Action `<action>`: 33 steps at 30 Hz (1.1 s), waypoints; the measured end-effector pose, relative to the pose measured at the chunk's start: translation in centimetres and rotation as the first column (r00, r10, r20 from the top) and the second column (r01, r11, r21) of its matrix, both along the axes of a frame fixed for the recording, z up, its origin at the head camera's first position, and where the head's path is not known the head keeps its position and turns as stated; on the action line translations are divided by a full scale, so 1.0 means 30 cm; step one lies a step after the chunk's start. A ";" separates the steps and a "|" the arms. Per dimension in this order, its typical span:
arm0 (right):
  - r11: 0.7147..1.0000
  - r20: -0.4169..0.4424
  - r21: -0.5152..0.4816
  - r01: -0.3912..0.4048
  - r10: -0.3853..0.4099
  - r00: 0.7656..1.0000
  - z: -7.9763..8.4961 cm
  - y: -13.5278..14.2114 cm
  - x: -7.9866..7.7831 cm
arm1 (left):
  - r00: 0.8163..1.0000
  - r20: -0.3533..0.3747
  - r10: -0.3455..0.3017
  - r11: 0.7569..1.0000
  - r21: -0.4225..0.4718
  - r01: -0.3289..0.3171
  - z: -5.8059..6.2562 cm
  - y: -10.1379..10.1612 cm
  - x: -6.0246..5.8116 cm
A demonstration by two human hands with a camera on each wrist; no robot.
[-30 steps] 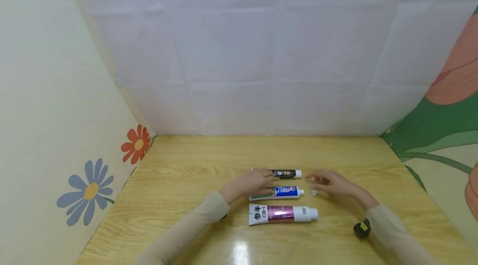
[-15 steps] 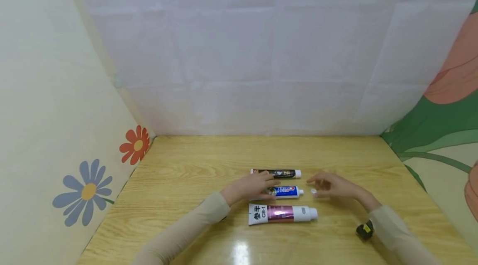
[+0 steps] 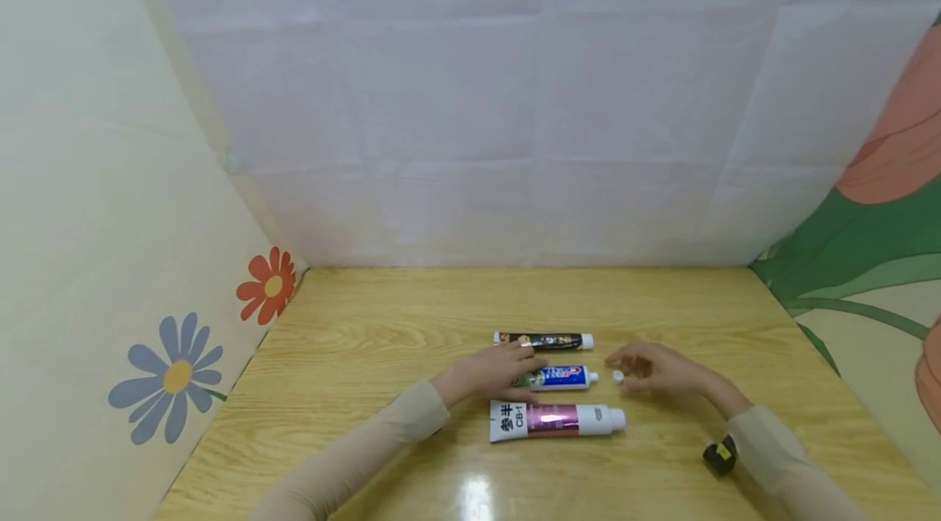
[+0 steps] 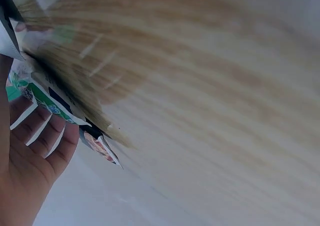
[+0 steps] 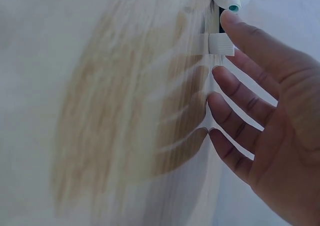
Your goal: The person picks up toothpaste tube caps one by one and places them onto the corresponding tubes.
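Observation:
My left hand (image 3: 488, 372) lies over the tail end of a blue, green and white toothpaste tube (image 3: 564, 376), with fingers toward its far side and the thumb at its near side. The tube's nozzle is bare and points right; its open mouth shows in the right wrist view. A small white toothpaste cap (image 5: 221, 44) stands on the table just beyond that nozzle. My right hand (image 3: 662, 368) is beside the cap, fingers loosely bent and the thumb apart from them. In the right wrist view the fingertips (image 5: 216, 71) are right by the tabletop, with the cap close to the thumb and forefinger.
A black capped toothpaste tube (image 3: 555, 340) lies farther back, parallel to the blue one. Nearer lies a larger white and pink toothpaste tube (image 3: 555, 420), capped. The wooden table (image 3: 397, 300) meets a white sheet (image 3: 441, 137) behind and painted walls at both sides.
My left hand has shifted slightly left and its thumb has come down to the blue tube's near side. My right hand has drawn slightly nearer me. The cap, tilted earlier, now looks upright.

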State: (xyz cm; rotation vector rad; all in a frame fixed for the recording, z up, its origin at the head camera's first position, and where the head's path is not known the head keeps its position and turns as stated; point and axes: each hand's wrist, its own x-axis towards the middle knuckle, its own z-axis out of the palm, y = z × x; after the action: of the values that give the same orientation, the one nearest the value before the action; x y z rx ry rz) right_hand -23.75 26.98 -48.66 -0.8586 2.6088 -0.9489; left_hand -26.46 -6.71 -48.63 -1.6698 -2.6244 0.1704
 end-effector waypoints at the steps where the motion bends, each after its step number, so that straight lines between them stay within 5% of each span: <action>1: 1.000 0.007 0.001 0.004 -0.004 1.000 -0.002 0.000 0.000 | 1.000 0.001 -0.001 1.000 0.002 0.001 -0.003 -0.003 -0.002; 14: 1.000 0.024 -0.004 0.008 -0.008 1.000 -0.003 -0.008 0.003 | 0.999 -0.037 -0.020 1.000 0.003 0.020 -0.026 -0.032 -0.013; 33: 0.999 0.000 -0.029 -0.013 0.013 1.000 -0.007 -0.017 -0.001 | 1.000 0.012 -0.025 1.000 0.007 0.025 -0.030 -0.027 -0.016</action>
State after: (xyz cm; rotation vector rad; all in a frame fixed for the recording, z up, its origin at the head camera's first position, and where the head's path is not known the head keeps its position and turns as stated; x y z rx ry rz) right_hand -23.77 26.47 -48.86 -0.8822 2.5920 -0.9858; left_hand -26.95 -7.50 -49.52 -1.7057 -2.6086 0.1502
